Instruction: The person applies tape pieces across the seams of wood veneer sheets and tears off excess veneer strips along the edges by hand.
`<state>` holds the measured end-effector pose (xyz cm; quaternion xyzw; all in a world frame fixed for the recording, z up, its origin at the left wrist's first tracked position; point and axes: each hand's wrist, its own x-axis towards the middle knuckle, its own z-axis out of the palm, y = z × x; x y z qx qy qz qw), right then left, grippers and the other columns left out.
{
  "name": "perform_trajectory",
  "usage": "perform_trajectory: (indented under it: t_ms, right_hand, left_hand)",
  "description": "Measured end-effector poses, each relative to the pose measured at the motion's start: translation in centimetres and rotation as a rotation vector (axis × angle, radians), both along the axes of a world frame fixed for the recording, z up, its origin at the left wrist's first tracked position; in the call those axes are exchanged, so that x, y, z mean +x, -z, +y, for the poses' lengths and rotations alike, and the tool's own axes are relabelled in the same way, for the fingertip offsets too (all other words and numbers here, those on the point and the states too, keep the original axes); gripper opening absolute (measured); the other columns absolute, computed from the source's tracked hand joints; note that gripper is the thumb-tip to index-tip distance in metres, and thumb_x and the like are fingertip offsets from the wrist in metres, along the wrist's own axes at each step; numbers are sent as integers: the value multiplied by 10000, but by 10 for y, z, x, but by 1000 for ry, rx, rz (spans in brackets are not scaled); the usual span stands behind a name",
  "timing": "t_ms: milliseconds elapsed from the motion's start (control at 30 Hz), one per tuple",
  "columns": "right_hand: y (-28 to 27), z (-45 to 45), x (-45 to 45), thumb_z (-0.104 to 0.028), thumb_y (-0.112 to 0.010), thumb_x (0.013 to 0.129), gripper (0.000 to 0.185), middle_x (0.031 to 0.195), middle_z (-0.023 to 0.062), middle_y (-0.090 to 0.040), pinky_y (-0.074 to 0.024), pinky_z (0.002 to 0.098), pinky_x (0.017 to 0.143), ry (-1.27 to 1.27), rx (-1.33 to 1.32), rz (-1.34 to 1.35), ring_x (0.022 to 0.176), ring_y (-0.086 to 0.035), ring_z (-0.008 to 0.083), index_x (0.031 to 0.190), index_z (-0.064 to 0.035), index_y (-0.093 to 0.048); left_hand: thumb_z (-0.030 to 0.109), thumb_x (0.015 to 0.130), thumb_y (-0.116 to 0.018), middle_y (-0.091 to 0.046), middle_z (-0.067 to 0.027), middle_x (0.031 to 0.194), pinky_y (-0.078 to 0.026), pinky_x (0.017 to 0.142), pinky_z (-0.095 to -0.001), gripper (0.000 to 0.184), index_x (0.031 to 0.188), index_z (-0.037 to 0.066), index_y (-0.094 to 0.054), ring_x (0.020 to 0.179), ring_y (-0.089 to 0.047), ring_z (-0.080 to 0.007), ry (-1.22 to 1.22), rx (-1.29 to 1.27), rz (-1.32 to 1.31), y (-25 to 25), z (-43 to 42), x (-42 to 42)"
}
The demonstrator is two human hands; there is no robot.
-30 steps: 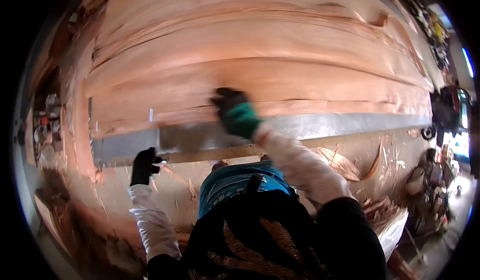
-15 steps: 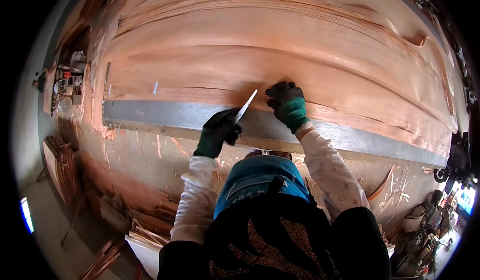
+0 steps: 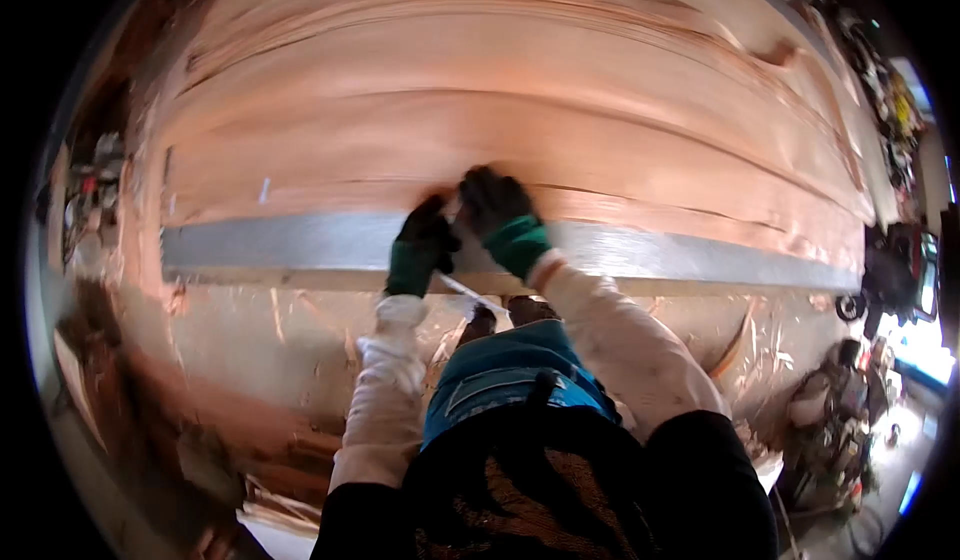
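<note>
Wide reddish-brown veneer sheets (image 3: 400, 145) lie over a bench with a grey metal front strip (image 3: 290, 243). My left hand (image 3: 424, 245), in a black and green glove, is closed at the strip around a thin whitish blade-like tool (image 3: 468, 292), which points down toward my body. Close to its right, my right hand (image 3: 500, 215), gloved alike, rests at the veneer's front edge. Its fingers are blurred, and whether it pinches anything cannot be told.
Veneer scraps (image 3: 740, 345) litter the floor by the bench. A stack of sheets (image 3: 275, 518) stands at the lower left. Cluttered items (image 3: 835, 405) and a dark wheeled machine (image 3: 895, 275) are at the right.
My left hand has moved up to the veneer edge, and the tool in it has turned from pointing up to pointing down. My right hand has shifted left, beside my left hand.
</note>
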<state>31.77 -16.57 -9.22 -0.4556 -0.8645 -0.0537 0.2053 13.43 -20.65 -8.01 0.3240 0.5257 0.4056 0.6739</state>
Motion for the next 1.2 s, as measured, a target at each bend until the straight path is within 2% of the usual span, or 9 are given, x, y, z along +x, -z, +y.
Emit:
perform_trajectory:
  t_ms: [67,167,233,467,533,700,933,1133,1200]
  right_hand:
    - [-6,-4,-9,-204,-496,874,442,1308,219,-531,-432,488,929,77,-226,-73,1179,-513,365,1261,4,-537]
    - [30,-3,-27,-212,-460,895,484,1341,268,-498,-398,539,983,147,-139,-86,1213,-492,418,1307,40,-491]
    - [61,0,-39,-195,-475,876,466,1291,267,-536,-396,572,968,182,56,-81,1169,-517,433,1278,34,-530]
    - [-67,-16,108,-235,-522,864,363,1256,164,-578,-426,511,906,-70,-245,211,1148,-528,366,1190,-99,-604]
    - [-46,-37,199,-253,-503,889,351,1268,160,-574,-424,516,898,33,-49,288,1152,-527,364,1194,-110,-603]
    - [-85,-51,374,-221,-706,739,346,1138,86,-610,-474,453,808,341,-328,180,1016,-572,317,1077,-150,-679]
    - [-41,-27,393,-218,-649,767,122,927,71,-628,-460,422,665,283,-399,-25,866,-605,290,877,-181,-687]
    - [-22,-37,379,-207,-608,775,297,1051,71,-617,-452,424,682,276,-168,166,948,-581,292,1062,-158,-666]
    - [-38,-51,362,-211,-578,803,399,1281,144,-538,-468,438,849,92,-34,-38,1066,-552,312,1181,-83,-594]
  left_hand:
    - [149,956,-517,-671,-87,856,-482,454,-284,405,1357,100,-480,579,-601,-152,-4,-20,190,-13,-8,5]
    - [278,917,-563,-611,-50,642,-382,381,-261,181,956,121,-645,455,-479,-109,112,-141,561,-52,13,-34]
    - [268,882,-607,-485,-40,522,-362,353,-296,219,785,93,-518,411,-451,-134,93,-105,888,-72,33,-63]
    - [286,923,-560,-657,-141,721,-455,401,-322,303,1097,47,-625,436,-552,-207,229,-162,599,-68,0,5]
    - [256,936,-533,-670,-144,763,-467,418,-316,297,1134,50,-612,471,-571,-202,238,-305,536,-68,-26,68]
    - [166,936,-527,-673,-132,777,-477,456,-297,348,1257,36,-542,516,-582,-173,307,-163,229,-55,-52,224]
    - [202,964,-532,-665,-103,799,-460,458,-282,407,1351,82,-503,544,-586,-146,249,-120,182,-56,-17,347]
    - [168,959,-514,-665,-118,785,-438,421,-294,434,1383,86,-469,513,-575,-161,221,-165,218,-46,-13,360]
    - [142,962,-493,-667,-132,768,-435,425,-302,459,1414,86,-433,475,-551,-175,256,-243,264,-53,-9,362]
